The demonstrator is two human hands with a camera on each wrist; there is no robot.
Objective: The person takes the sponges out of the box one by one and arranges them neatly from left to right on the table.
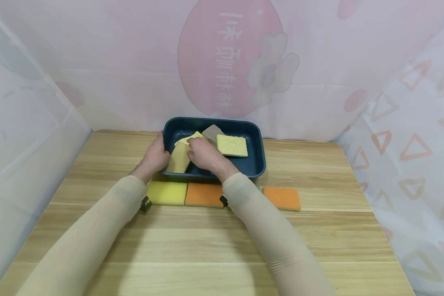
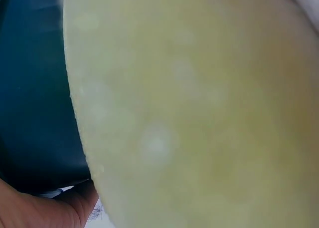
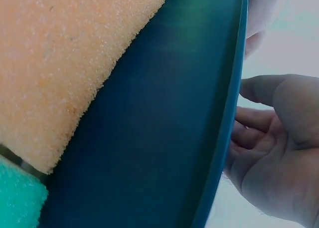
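Nearest the person, three sponges lie in a row on the wooden table [image 1: 207, 242] just in front of the tray: a yellow sponge [image 1: 167, 193] touching an orange sponge [image 1: 204, 194] on its right, and a second orange sponge [image 1: 282, 197] a little apart, past the right forearm; laid flat and lined up, they appear to be set out within easy reach. A sliver of green sponge [image 3: 17, 200] shows beside the orange one in the right wrist view. Beyond them sits the dark blue tray [image 1: 257, 162]. The left hand [image 1: 155, 155] grips its near left corner, fingers curled over the rim, which likely steadies the tray. The right hand [image 1: 206, 155] reaches over the near wall and rests on a thin yellow sponge sheet [image 1: 180, 158] that leans tilted against the tray's near left inside wall; its fingers look bent onto the sheet's top edge, though whether they pinch it or merely press it cannot be told. Farther inside lie a square yellow sheet [image 1: 232, 145], flat on the tray floor, and a grey sheet [image 1: 212, 132] propped toward the far wall. Behind it all hangs a pink patterned curtain [image 1: 229, 61].
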